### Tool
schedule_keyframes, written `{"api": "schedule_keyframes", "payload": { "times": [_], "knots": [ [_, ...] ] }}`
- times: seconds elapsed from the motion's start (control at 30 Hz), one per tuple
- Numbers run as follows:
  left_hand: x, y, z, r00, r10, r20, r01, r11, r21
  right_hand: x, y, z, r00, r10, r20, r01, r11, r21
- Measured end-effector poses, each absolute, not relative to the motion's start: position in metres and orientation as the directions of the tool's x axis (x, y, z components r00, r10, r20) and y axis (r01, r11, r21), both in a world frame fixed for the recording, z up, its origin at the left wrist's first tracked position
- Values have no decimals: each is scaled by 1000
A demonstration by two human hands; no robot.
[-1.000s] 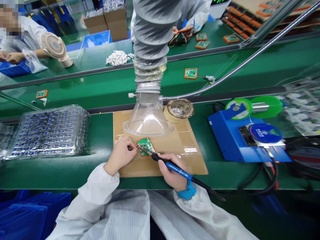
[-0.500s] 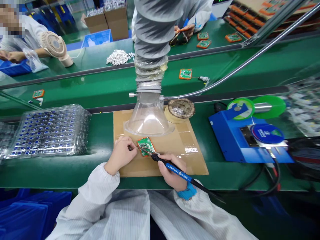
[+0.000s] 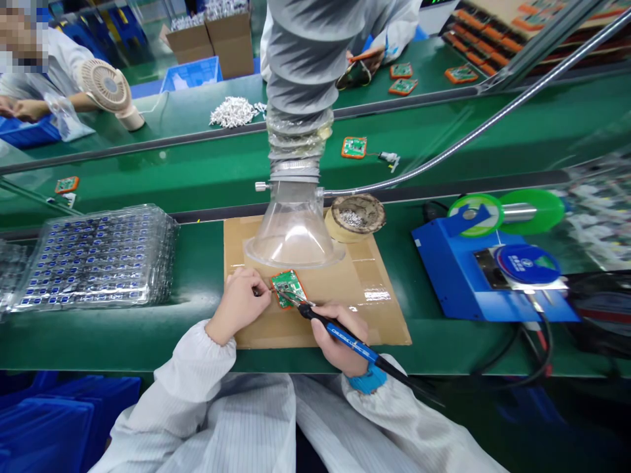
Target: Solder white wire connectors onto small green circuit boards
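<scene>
A small green circuit board [image 3: 288, 286] with an orange rim lies on a brown cardboard mat [image 3: 365, 315], just below a clear fume funnel [image 3: 292, 233]. My left hand [image 3: 239, 303] pinches a thin wire at the board's left edge. My right hand [image 3: 340, 341] grips a blue soldering iron [image 3: 345, 336] like a pen, its tip touching the board's lower left corner. The iron's black cable runs off to the right.
A stack of clear trays of blue parts [image 3: 93, 259] sits at left. A tip-cleaner pot [image 3: 355, 215] and a blue solder station [image 3: 486, 269] with a green spool stand at right. Boards [image 3: 353, 147] ride the belt behind. Other people work across the line.
The boards on the conveyor belt have drifted to the left. My hands, the iron and the board on the mat stay almost still.
</scene>
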State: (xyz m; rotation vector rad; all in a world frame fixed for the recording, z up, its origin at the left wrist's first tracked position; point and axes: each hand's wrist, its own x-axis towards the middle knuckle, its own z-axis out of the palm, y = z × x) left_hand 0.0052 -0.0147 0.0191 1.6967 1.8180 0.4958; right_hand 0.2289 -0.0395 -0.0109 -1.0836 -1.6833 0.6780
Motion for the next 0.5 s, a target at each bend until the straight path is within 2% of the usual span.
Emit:
{"api": "schedule_keyframes", "payload": {
  "times": [0.2, 0.37, 0.5],
  "knots": [
    [5, -15, 20, -6, 983, -183, 768, 122, 628, 232, -43, -17, -71, 897, 437, 339, 434, -835],
    [6, -15, 21, -15, 981, -193, 768, 135, 626, 248, -34, -24, 236, 891, 389, 293, 317, -902],
    [6, -14, 21, -15, 980, -196, 770, 136, 623, 268, -12, -17, 468, 759, 453, 330, 326, -886]
  ]
}}
